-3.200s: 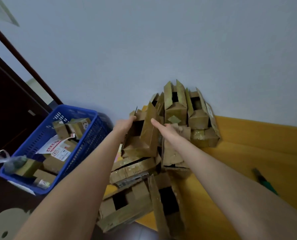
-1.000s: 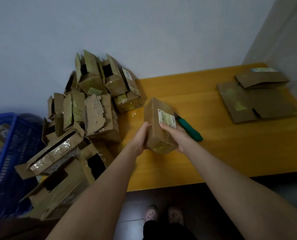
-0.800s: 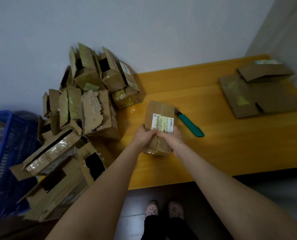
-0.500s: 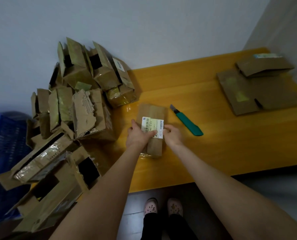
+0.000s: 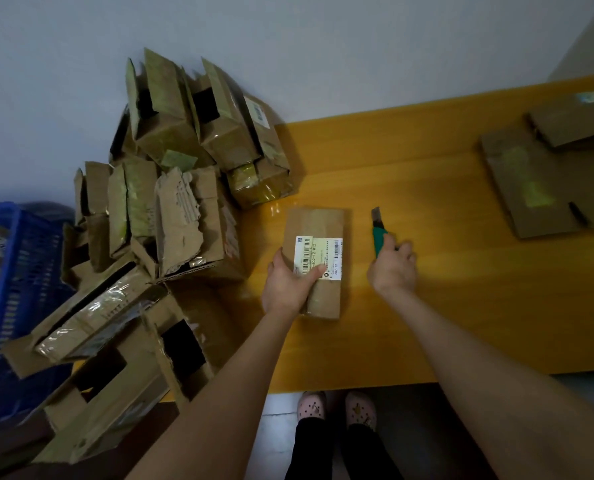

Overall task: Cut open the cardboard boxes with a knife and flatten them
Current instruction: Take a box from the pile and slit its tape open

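Note:
A small sealed cardboard box [image 5: 318, 225] with a white label lies flat on the yellow table [image 5: 462, 289]. My left hand [image 5: 288, 282] holds its near left side, thumb across the label. To its right lies a green-handled utility knife [image 5: 378, 226], blade pointing away from me. My right hand [image 5: 394, 268] curls its fingers round the near end of the knife handle, which still lies close to the tabletop.
A heap of opened cardboard boxes [image 5: 171, 202] fills the table's left end against the wall. A blue plastic basket [image 5: 15, 306] with more boxes stands at far left. Flattened cardboard [image 5: 545, 181] lies at the table's far right.
The box went from being held upright in both hands to lying flat. My right hand has left the box and moved right onto the knife handle.

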Demonstrator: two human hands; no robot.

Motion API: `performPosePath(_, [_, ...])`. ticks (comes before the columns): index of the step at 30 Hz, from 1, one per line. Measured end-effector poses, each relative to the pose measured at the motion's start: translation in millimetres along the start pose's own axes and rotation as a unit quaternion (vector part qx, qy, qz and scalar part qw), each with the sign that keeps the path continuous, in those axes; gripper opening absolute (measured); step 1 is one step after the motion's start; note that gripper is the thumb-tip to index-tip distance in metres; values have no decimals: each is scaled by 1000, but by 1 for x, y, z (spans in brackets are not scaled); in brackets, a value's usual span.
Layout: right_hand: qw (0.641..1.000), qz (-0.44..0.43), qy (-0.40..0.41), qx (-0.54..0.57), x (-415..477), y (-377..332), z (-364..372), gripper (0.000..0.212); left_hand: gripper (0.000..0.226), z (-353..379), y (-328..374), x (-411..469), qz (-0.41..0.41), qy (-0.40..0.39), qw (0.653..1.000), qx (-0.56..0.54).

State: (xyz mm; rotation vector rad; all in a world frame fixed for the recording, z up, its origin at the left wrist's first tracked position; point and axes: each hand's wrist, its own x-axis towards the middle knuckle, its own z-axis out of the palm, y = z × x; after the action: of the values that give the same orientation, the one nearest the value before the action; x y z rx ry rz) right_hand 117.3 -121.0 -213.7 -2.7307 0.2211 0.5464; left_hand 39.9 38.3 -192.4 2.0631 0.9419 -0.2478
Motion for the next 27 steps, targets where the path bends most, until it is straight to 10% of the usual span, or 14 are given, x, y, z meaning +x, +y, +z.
performPosePath(3, [988,29,-37,145,-9,-21,2,46,100,-4,-3,0,-1,4,1000,-11])
performPosePath(8, [849,184,-107,484,-35,-50,-3,23,91,-12,-12,1,1,-3,999,-35])
performPosePath(27, [867,123,-99,472,-89,-58,-1,36,56,-73,-15,-21,-52,-142,954,-259])
